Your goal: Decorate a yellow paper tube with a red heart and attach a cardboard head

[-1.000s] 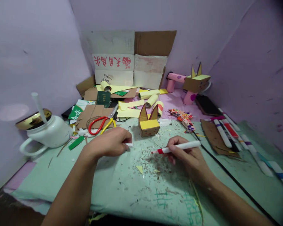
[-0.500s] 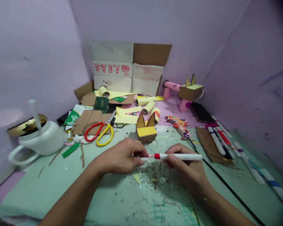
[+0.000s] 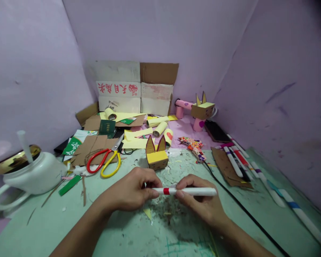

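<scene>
A white marker with a red band (image 3: 200,191) lies level between my two hands, above the green tabletop. My left hand (image 3: 135,189) pinches its white cap end. Around the marker's barrel, my right hand (image 3: 200,200) has its thumb and fingers closed. Cap and barrel meet at the red band, with no tip showing. Just behind my left hand stands a small cardboard box head (image 3: 157,159) with a yellow top and two pointed ears.
Red-and-yellow scissors (image 3: 111,157) and a white teapot-shaped cup (image 3: 37,175) are on the left. A patterned glue gun (image 3: 194,146), its black cord, a phone (image 3: 216,131) and several markers are on the right. Cardboard and paper rolls lie behind.
The marker's pink tip has gone into the cap, and cap and barrel are now joined. The whole view has shifted, so the things on the table appear farther left and slightly lower.
</scene>
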`<state>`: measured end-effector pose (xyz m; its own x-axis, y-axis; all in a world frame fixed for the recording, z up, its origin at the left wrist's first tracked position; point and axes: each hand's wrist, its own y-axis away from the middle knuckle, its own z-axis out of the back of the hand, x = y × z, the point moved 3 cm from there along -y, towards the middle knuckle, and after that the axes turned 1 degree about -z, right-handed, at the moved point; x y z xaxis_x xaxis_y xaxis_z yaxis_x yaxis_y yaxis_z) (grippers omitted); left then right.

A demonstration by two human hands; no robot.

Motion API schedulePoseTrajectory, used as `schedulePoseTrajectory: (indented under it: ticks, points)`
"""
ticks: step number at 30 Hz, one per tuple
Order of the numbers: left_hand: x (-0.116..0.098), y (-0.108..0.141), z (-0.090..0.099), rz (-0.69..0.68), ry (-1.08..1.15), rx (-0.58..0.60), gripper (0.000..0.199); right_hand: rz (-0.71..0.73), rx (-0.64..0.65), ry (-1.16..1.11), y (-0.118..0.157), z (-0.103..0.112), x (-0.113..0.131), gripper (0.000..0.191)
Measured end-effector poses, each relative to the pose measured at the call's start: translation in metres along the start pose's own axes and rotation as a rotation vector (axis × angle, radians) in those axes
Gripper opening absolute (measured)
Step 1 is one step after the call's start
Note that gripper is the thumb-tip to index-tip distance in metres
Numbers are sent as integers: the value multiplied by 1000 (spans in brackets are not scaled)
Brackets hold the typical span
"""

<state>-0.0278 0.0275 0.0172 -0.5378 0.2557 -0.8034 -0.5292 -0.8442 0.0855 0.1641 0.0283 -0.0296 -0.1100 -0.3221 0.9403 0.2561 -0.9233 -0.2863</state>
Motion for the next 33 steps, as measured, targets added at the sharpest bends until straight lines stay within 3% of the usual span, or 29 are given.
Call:
schedulePoseTrajectory:
  ticks: [6, 15, 20, 23, 26, 29, 33]
  points:
    - [3, -5, -7, 56, 35, -111, 25, -177, -35, -193, -3, 0, -6, 22]
    - [6, -10, -19, 7, 26, -280, 26, -231, -87, -459, -2, -2, -21, 29]
    - [6, -10, -24, -39, -34, -316, 27, -191, -116, -419, -2, -6, -18, 27]
    - [8, -9, -25, -73, -49, -398, 28, -141, -143, -374, -5, -2, -8, 25]
    - [19, -6, -18, -15, 8, -633, 31, -61, -227, -136, -19, 30, -2, 27]
    - [32, -1, -6, 78, 86, -841, 33, -51, -395, 384, -39, 95, -1, 35]
    - [50, 6, 6, 182, 132, -948, 40, -165, -358, 725, -65, 180, -10, 34]
